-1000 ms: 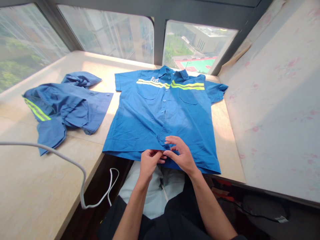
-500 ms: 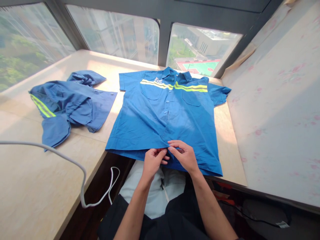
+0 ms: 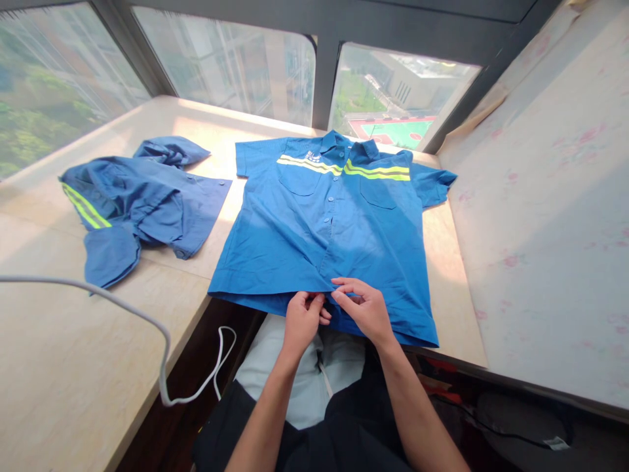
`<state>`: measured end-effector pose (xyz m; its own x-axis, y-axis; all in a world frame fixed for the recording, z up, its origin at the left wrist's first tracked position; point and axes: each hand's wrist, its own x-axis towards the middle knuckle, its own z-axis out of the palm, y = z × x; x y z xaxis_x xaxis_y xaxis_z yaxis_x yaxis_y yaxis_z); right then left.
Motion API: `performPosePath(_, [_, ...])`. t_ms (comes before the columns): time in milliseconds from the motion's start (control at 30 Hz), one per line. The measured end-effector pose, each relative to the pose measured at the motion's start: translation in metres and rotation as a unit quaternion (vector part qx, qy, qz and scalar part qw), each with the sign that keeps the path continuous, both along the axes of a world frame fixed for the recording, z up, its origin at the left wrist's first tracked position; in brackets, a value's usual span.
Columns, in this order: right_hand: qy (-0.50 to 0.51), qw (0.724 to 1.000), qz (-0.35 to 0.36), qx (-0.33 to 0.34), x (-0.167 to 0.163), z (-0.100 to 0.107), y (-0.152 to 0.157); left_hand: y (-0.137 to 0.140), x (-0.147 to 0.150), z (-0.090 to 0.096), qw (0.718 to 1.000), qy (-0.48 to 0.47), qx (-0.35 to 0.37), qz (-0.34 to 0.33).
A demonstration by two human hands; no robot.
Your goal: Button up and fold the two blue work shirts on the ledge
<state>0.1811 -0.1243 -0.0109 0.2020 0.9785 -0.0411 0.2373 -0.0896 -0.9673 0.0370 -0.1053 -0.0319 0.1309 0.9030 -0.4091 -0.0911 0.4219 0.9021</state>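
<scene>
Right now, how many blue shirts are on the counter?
2: one shirt spread flat, both hands at its hem; one crumpled shirt left of it. None seems hidden.

A bright blue short-sleeved cotton work shirt with yellow-green reflective chest stripes point(image 3: 324, 229) lies spread flat, front up, collar toward the window, buttoned along most of its placket, its hem overhanging the near edge

I see a blue shirt point(image 3: 319, 229) spread flat on the desk point(image 3: 73, 367), collar at 12 o'clock. My left hand point(image 3: 302, 321) and right hand point(image 3: 366, 311) pinch its bottom hem at the button line, fingertips nearly meeting. At 9 o'clock lies a crumpled shirt point(image 3: 137, 203); a white cable point(image 3: 162, 341) crosses at 8 o'clock.
</scene>
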Motion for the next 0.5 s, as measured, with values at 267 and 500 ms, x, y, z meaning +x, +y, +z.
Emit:
performPosePath(267, [0.025, 1.0, 0.011, -0.005, 0.0, 0.005, -0.003, 0.004, -0.001, 0.005, 1.0, 0.018, -0.004, -0.013])
performPosePath(500, [0.047, 0.999, 0.012, 0.002, 0.0, 0.001, -0.003, 0.005, -0.004, 0.01, 0.996, -0.055, -0.035, -0.053])
